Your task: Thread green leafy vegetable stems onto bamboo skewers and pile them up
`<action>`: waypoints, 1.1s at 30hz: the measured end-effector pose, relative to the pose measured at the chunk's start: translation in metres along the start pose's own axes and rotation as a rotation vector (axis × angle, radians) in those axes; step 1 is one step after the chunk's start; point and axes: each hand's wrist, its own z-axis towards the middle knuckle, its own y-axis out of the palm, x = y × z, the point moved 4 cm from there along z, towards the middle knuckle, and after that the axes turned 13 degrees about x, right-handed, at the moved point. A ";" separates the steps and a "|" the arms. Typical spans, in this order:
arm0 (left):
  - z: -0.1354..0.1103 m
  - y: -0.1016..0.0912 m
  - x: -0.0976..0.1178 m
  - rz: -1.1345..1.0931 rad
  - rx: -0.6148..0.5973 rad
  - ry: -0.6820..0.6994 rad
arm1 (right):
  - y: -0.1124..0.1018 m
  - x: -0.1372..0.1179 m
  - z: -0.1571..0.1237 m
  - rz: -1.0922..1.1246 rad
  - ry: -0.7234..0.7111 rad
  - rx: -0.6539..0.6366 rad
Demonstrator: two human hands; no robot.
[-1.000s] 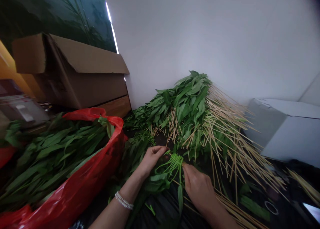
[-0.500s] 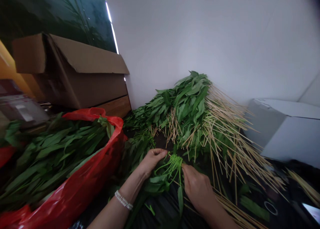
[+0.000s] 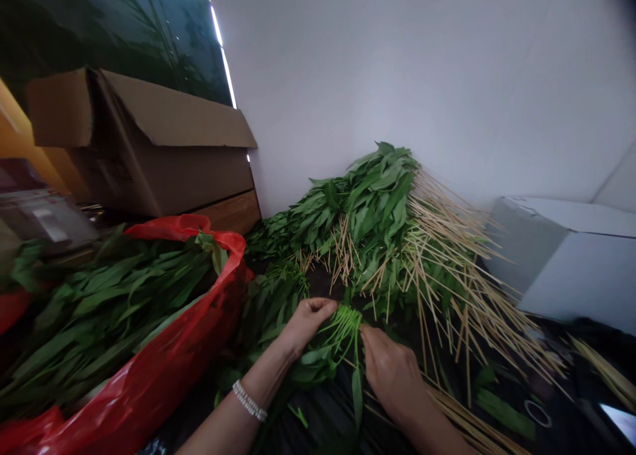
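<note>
A small bunch of green stems and leaves lies on the dark surface between my hands. My left hand, with a pearl bracelet on its wrist, is closed on the bunch's left side, fingertips at the cut stem ends. My right hand pinches the bunch from the right near the stem ends; a thin wooden skewer runs under it. Just behind rises a big heap of leaf bunches on skewers, sticks fanning out to the right.
A red plastic bag full of loose green leaves sits at the left. Cardboard boxes stand behind it against the wall. A white box is at the right. Loose skewers lie by my right forearm.
My left hand has shifted slightly to the right and closed in on the stem ends. My right hand and the bunch have stayed nearly in place.
</note>
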 end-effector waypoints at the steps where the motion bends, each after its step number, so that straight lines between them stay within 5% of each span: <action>1: -0.002 0.002 0.004 0.029 -0.049 0.054 | -0.001 -0.001 0.001 -0.008 -0.018 0.006; 6: -0.010 0.007 0.017 0.174 -0.272 0.194 | -0.007 -0.002 0.004 -0.052 -0.089 0.052; 12: 0.005 -0.028 0.034 -0.106 0.192 0.196 | -0.012 0.013 0.007 -0.016 -0.026 0.146; 14: 0.005 -0.031 0.034 -0.135 0.223 0.180 | -0.015 0.018 0.009 0.054 0.020 0.206; 20: 0.000 -0.019 0.027 -0.066 0.008 0.164 | -0.028 0.035 0.015 0.178 0.198 0.352; 26: 0.001 -0.014 0.017 0.100 -0.155 0.331 | -0.038 0.046 0.022 0.176 0.341 0.467; 33: 0.011 -0.013 -0.007 0.345 -0.199 0.349 | -0.039 0.028 0.043 0.173 0.127 0.297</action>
